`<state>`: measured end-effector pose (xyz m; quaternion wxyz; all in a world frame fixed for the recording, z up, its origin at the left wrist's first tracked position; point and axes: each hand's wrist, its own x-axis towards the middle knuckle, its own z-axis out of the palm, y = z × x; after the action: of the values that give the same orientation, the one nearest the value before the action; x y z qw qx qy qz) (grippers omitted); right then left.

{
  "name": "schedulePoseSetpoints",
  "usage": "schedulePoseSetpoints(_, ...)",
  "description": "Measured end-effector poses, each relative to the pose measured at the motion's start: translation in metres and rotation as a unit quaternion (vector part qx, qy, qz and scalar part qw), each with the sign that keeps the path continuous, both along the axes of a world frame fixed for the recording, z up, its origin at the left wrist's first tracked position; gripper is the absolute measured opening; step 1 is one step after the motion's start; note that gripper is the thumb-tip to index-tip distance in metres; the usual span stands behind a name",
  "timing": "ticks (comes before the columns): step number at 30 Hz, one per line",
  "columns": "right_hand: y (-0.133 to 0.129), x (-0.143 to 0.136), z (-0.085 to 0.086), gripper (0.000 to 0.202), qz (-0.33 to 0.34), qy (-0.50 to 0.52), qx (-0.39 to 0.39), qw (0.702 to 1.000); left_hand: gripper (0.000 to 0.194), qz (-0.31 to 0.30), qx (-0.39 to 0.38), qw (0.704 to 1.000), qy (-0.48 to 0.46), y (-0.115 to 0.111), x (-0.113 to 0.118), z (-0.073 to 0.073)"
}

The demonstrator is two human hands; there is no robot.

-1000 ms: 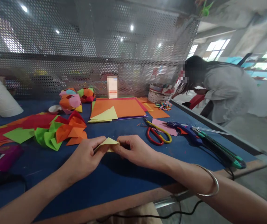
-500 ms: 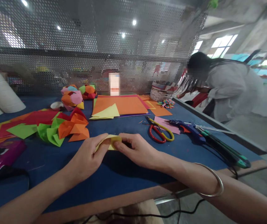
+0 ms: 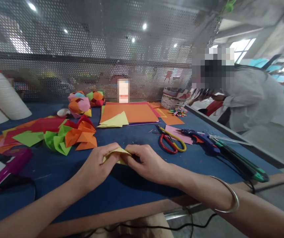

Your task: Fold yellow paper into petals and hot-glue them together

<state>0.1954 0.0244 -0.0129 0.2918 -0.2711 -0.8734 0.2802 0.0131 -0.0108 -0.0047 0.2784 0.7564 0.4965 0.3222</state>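
Between my hands, just above the near part of the blue table, is a small piece of yellow paper (image 3: 119, 152) with a raised fold. My left hand (image 3: 97, 167) pinches its left side between thumb and fingers. My right hand (image 3: 149, 163) grips the right corner, thumb below and fingers curled. Behind them lie folded yellow sheets (image 3: 116, 120) on a stack of orange paper (image 3: 138, 111). Scissors (image 3: 173, 140) with red and yellow handles rest right of my right hand. Folded green pieces (image 3: 59, 139) and orange pieces (image 3: 83, 136) sit to the left.
A blue glue gun (image 3: 203, 138) and a green-black tool (image 3: 243, 162) lie right. A purple tool (image 3: 13, 170) and white cones (image 3: 10, 96) stand left. Paper balls (image 3: 81, 104) and a basket (image 3: 174, 97) are behind. A person (image 3: 253, 92) bends beyond the table's right edge.
The yellow paper has tipped and now shows a peaked fold where its right end was curled. Both hands still grip it. The whole view has shifted slightly.
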Motion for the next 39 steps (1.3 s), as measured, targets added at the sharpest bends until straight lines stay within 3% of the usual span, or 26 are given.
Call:
schedulePoseSetpoints(7, 0.001, 0.0, 0.001, 0.023, -0.021, -0.019, -0.012, 1.0, 0.029, 0.01, -0.038, 0.997, -0.06, 0.004, -0.001, -0.003)
schedulePoseSetpoints(12, 0.003, 0.001, 0.002, 0.027, -0.05, -0.02, -0.005, 0.999, 0.036, 0.048, -0.053, 0.997, -0.028, 0.005, -0.003, -0.009)
schedulePoseSetpoints(16, 0.003, 0.002, 0.002, 0.037, -0.071, -0.027, -0.015, 0.997, 0.042, 0.079, -0.039, 0.996, 0.004, 0.003, -0.002, -0.007)
schedulePoseSetpoints(27, 0.011, 0.003, 0.0, 0.029, -0.106, -0.014, 0.009, 0.994, 0.043, 0.117, 0.003, 0.993, 0.016, 0.006, -0.01, -0.003)
schedulePoseSetpoints(35, 0.015, 0.005, 0.005, 0.034, -0.109, -0.001, -0.022, 0.994, 0.052, 0.12, -0.039, 0.992, -0.014, 0.0, -0.011, 0.002)
schedulePoseSetpoints(39, 0.029, 0.006, 0.006, 0.037, -0.151, 0.027, -0.023, 0.988, 0.061, 0.137, 0.042, 0.989, 0.031, -0.008, -0.004, -0.001)
